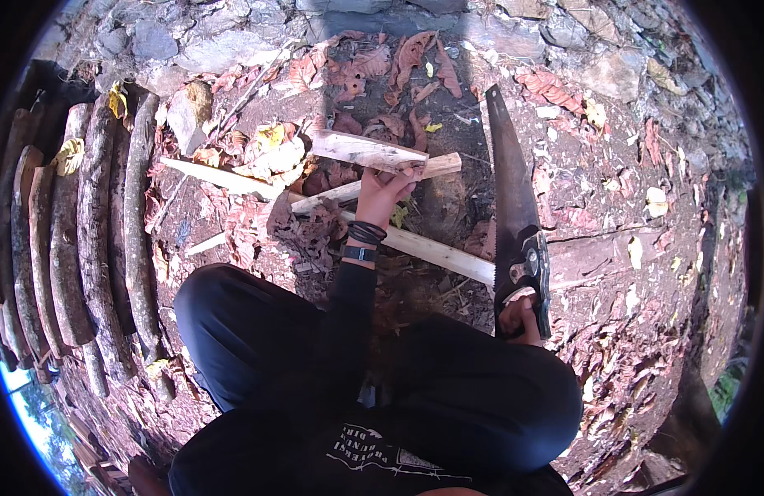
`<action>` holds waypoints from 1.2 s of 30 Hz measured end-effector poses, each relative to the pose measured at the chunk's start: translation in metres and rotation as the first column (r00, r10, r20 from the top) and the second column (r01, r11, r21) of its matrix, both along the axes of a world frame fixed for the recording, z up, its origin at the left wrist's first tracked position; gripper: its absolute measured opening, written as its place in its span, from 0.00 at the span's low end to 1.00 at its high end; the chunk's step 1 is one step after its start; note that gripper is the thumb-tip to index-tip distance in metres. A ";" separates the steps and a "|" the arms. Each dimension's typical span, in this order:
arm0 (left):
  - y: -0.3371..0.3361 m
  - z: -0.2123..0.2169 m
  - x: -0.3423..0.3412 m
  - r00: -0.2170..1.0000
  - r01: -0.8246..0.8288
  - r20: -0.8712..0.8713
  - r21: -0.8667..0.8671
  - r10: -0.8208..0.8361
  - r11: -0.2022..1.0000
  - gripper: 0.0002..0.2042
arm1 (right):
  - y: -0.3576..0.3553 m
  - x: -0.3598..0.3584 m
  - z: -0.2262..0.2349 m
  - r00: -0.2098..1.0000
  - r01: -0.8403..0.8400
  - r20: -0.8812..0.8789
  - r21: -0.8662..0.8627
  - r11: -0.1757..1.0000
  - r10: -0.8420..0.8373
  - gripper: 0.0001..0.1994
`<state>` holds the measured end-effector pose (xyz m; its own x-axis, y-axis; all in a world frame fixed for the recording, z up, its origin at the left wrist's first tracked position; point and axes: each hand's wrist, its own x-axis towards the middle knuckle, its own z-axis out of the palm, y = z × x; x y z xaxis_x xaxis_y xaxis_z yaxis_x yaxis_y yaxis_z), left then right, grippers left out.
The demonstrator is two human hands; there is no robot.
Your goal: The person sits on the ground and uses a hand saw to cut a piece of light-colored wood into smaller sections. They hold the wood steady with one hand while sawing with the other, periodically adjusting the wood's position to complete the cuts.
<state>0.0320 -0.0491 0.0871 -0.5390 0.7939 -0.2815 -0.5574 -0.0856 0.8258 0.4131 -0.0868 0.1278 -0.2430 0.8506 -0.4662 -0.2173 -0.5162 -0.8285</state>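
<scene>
My left hand is closed on a short, flat piece of wood, gripping it near its right end. Just beneath that hand a pale stick slants up to the right; whether the fingers touch it too, I cannot tell. By my right knee, my right hand is wrapped round the black handle of a handsaw. Its long dark blade points away from me, apart from the wood piece. A pale wooden strip passes below my left wrist toward the saw. Another strip with a pointed end lies further left.
Several logs and poles lie side by side at the left. A stone wall runs along the far side. Dry leaves and wood chips cover the soil. A flat board lies right of the saw. My bent legs frame the near side.
</scene>
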 end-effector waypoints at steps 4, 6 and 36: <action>-0.007 -0.014 -0.020 0.965 -0.121 -0.256 -0.253 0.054 0.960 0.34 | -0.001 -0.021 0.012 0.999 0.031 -0.017 0.084 0.996 -0.030 0.08; -0.001 -0.013 -0.025 0.982 -0.063 -0.190 -0.320 0.001 0.945 0.32 | 0.000 -0.027 0.020 0.995 0.093 -0.050 0.117 0.989 -0.087 0.06; 0.033 -0.056 -0.064 0.273 0.114 -0.656 -0.704 -0.704 0.701 0.32 | 0.010 -0.017 0.032 0.980 0.196 -0.055 0.077 0.978 -0.192 0.10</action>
